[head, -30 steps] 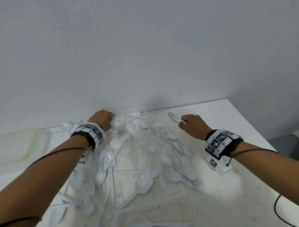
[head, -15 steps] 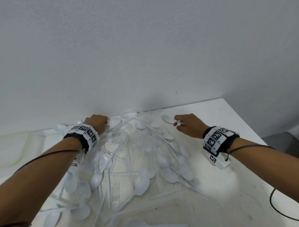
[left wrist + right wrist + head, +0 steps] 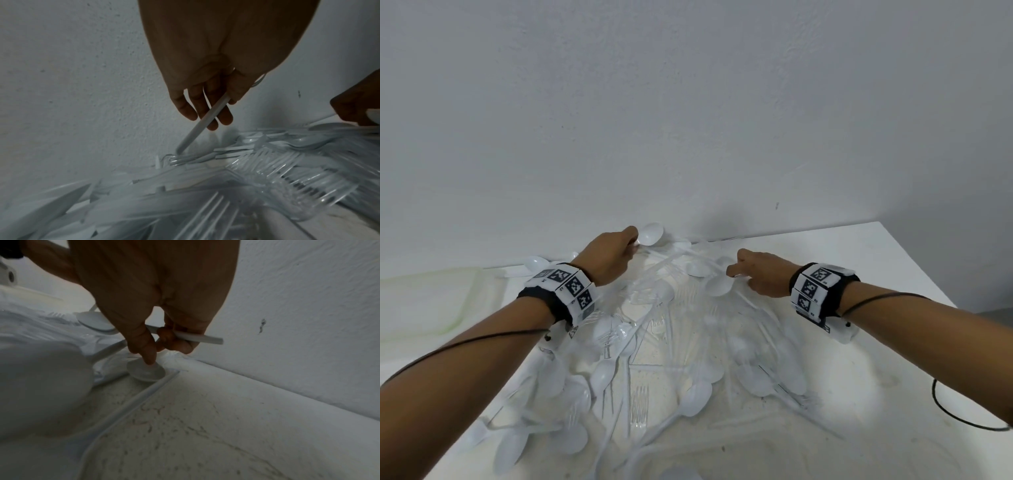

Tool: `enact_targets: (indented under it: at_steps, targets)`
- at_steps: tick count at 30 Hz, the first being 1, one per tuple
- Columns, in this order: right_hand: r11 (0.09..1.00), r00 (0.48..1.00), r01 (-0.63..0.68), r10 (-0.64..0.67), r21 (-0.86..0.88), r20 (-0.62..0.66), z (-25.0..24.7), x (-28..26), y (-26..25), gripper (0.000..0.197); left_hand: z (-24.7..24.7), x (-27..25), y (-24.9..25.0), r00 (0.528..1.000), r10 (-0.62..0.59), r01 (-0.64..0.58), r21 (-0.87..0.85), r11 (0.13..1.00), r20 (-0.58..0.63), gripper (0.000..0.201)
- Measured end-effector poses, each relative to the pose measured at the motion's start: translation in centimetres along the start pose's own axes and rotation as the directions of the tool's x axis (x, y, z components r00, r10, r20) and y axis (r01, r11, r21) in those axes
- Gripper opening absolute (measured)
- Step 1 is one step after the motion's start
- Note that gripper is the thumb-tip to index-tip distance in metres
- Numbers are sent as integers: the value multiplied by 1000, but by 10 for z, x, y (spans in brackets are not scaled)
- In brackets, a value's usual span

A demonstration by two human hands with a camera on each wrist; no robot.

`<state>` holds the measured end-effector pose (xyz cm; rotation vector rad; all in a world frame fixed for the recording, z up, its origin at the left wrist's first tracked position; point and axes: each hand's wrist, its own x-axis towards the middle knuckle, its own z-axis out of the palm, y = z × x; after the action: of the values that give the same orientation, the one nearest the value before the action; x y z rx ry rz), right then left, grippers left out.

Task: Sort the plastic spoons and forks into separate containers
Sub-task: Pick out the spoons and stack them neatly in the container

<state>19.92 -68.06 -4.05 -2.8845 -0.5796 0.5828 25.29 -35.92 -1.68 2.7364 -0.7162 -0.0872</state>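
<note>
Since a second ago, your left hand has risen off the pile at the far wall, lifting a white spoon by its handle; your right hand has slid left, carrying its own spoon. Left fingers curl around the handle, bowl toward the wall. Right fingers pinch a handle while the forefinger presses a loose spoon bowl on the table. The pile of spoons and forks lies between your arms. A pale container sits far left.
</note>
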Motion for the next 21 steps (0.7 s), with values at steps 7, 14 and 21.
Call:
enact_targets:
  at_steps: [7, 14, 21]
  targets:
    - [988, 990, 97, -108, -123, -91, 3, -1, -9, 18, -2, -10, 6, 999, 34, -34, -27, 999, -6, 12]
    - [992, 985, 84, -68, 90, -161, 3, -10, -8, 27, -3, -11, 18, 999, 42, -41, -40, 998, 24, 14]
    - [994, 997, 77, -74, 78, -30, 0, -19, -18, 29, -4, -18, 20, 999, 39, -38, -42, 998, 27, 15]
